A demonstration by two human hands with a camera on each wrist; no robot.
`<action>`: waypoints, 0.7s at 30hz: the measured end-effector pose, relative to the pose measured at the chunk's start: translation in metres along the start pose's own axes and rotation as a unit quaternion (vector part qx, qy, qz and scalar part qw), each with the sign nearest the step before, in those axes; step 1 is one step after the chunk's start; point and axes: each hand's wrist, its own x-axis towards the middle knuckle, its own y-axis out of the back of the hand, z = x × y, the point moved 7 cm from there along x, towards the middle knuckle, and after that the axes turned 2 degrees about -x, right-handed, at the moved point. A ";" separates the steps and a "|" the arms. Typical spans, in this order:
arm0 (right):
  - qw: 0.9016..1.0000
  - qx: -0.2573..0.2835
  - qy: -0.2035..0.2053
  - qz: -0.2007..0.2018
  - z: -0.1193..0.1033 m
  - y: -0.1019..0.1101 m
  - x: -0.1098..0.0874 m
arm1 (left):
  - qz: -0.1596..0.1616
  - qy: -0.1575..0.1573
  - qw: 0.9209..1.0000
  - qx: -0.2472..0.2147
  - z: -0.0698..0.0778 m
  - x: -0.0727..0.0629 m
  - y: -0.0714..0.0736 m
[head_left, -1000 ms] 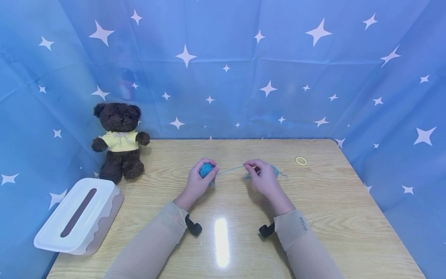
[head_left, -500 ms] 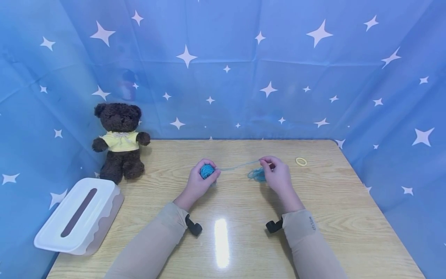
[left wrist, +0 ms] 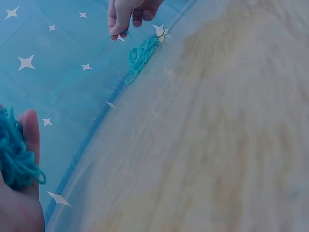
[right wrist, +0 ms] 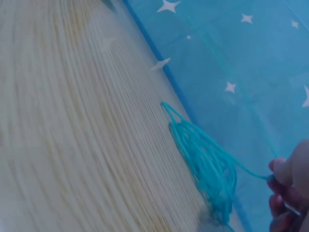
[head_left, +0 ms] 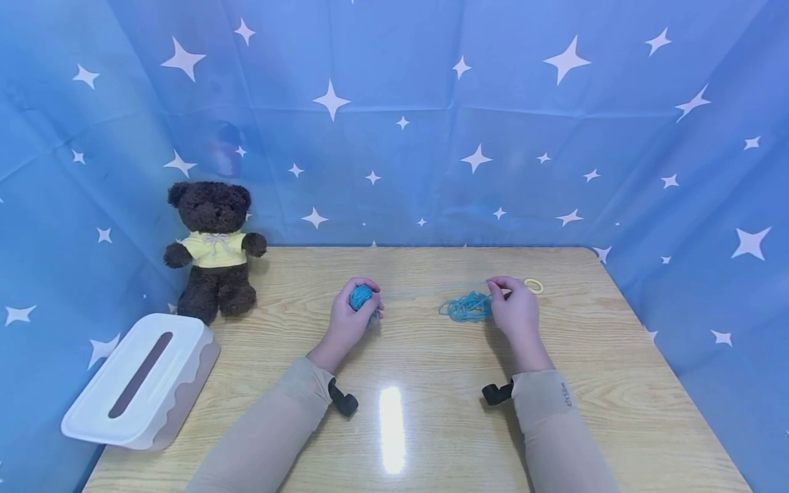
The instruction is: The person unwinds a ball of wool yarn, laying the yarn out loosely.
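Note:
My left hand (head_left: 348, 318) curls around a ball of blue yarn (head_left: 360, 296), thumb across its front. The same ball, with a loose loop, fills the palm at the edge of the left wrist view (left wrist: 17, 150). A thin strand runs from it across to my right hand (head_left: 516, 311), whose thumb and forefinger pinch the yarn. Just left of that hand, a loose tangle of blue yarn (head_left: 468, 307) lies on the table. In the right wrist view a strand rises from the tangle (right wrist: 205, 162) to the pinching fingertips (right wrist: 277, 166).
A yellow ring (head_left: 533, 285) lies just beyond the right hand. At the left stand a dark brown teddy bear (head_left: 212, 250) in a yellow top and a white slotted box (head_left: 138, 383). A blue star-patterned curtain (head_left: 394, 137) hangs behind the wooden table (head_left: 444, 424).
My right hand has moved right, away from the left hand, drawing out a longer strand and uncovering the tangle. The left hand still holds the ball and has tilted slightly.

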 end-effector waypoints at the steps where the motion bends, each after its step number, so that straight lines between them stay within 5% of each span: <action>1: 1.000 -0.002 -0.004 0.004 0.002 0.002 0.000 | 0.004 0.003 1.000 -0.004 -0.001 0.000 0.001; 8: 0.998 -0.033 -0.044 0.022 0.012 0.011 0.002 | 0.048 0.003 0.997 0.053 -0.005 0.002 0.009; 13: 0.996 -0.070 -0.063 -0.005 0.017 0.007 0.001 | 0.039 -0.001 0.998 0.054 -0.004 0.003 0.007; 17: 0.994 -0.091 -0.060 -0.028 0.016 -0.001 0.000 | 0.035 0.004 0.998 0.058 -0.003 0.002 0.006; 21: 0.997 -0.075 -0.016 0.001 0.002 -0.005 -0.004 | 0.033 0.007 0.998 0.059 -0.002 0.001 0.006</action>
